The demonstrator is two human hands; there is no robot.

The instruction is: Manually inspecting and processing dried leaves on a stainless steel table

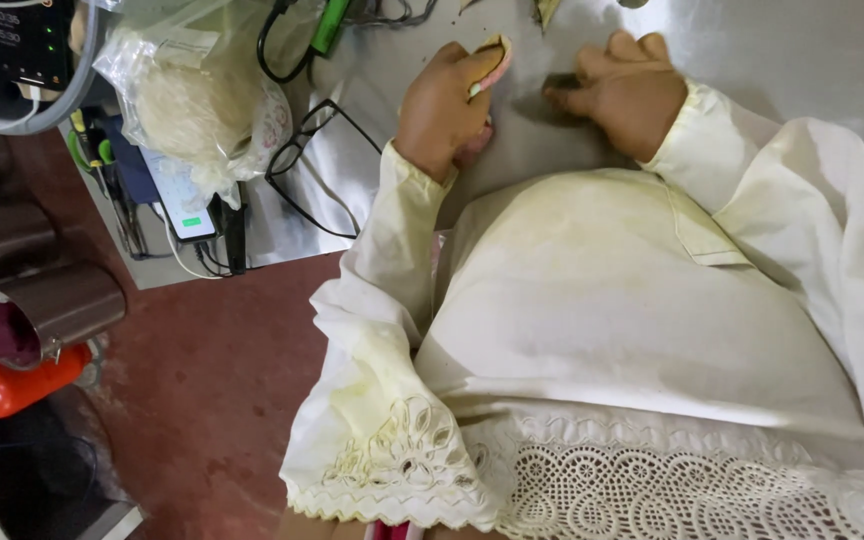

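Pinching a thin folded strip [490,62], the left hand [444,110] rests beside the clenched right hand [624,92].

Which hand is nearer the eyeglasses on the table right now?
Left. The left hand sits just right of the eyeglasses in the picture; the right hand lies farther right, beyond the left hand.

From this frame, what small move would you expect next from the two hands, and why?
Probably the right hand slides toward the left hand. The left hand pinches a thin yellowish piece with a pink edge upright above the grey table, while the right hand rests curled on the table over a small dark thing I cannot identify. The two hands are apart.
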